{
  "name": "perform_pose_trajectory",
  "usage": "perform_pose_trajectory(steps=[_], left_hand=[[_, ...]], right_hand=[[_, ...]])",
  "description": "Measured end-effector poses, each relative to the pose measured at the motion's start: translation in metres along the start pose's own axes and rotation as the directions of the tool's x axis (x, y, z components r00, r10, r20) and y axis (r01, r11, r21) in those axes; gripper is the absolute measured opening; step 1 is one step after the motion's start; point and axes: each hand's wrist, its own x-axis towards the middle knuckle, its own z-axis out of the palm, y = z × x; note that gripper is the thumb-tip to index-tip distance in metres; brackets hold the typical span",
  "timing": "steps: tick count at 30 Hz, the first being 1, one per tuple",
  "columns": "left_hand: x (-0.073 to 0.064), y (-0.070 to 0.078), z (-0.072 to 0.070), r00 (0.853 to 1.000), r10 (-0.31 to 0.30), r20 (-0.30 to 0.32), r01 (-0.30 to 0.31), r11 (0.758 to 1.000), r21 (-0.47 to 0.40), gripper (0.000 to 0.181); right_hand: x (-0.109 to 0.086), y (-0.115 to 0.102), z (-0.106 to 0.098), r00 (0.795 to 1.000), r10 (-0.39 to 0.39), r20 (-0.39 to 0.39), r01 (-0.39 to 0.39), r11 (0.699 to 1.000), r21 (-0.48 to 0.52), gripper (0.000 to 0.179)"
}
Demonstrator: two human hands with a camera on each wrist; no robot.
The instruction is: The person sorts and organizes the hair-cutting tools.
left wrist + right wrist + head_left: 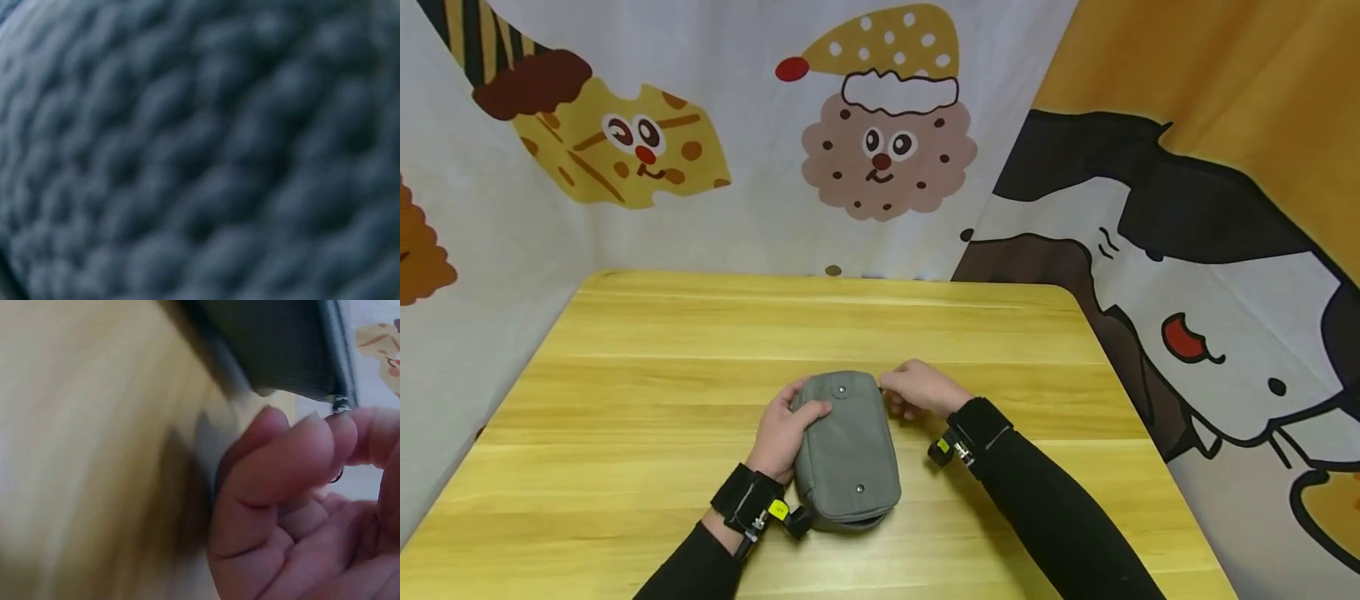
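A grey zippered pouch with two snap studs lies on the wooden table, its near end slightly gaping. My left hand grips its left side, thumb on top and fingers along the edge. At the pouch's far right corner, my right hand pinches the zipper pull between thumb and index finger. The right wrist view shows those fingers right below the metal zipper slider; the pull is mostly hidden by them. A blurred, pebbled dark grey surface fills the left wrist view, hiding the left fingers.
The yellow wood-grain table extends around the pouch on all sides. Behind it hangs a white curtain with cartoon prints, and another printed cloth runs along the right edge. Black bands with small cameras sit on both wrists.
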Motion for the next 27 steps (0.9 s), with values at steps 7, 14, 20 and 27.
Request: perform_pose_trajectory(steps=[7, 14, 20, 27], left_hand=[[0.002, 0.0, -0.006, 0.994, -0.014, 0.105, 0.014, 1.0, 0.0, 0.055], [0.003, 0.0, -0.005, 0.999, -0.004, 0.032, 0.005, 1.0, -0.005, 0.044], [0.001, 0.002, -0.007, 0.997, -0.015, -0.08, 0.013, 1.0, -0.019, 0.042], [0.002, 0.005, -0.014, 0.969, 0.01, -0.247, -0.044, 0.99, -0.132, 0.035]], right_hand=[[-0.01, 0.009, 0.002, 0.983, -0.178, 0.049, 0.177, 0.984, 0.007, 0.032], [-0.029, 0.01, 0.006, 0.814, -0.581, -0.007, 0.448, 0.635, -0.63, 0.019], [-0.052, 0.021, 0.018, 0.617, -0.784, 0.067, 0.414, 0.251, -0.875, 0.003], [-0.087, 0.043, 0.038, 0.549, -0.823, 0.144, 0.471, 0.163, -0.867, 0.005]])
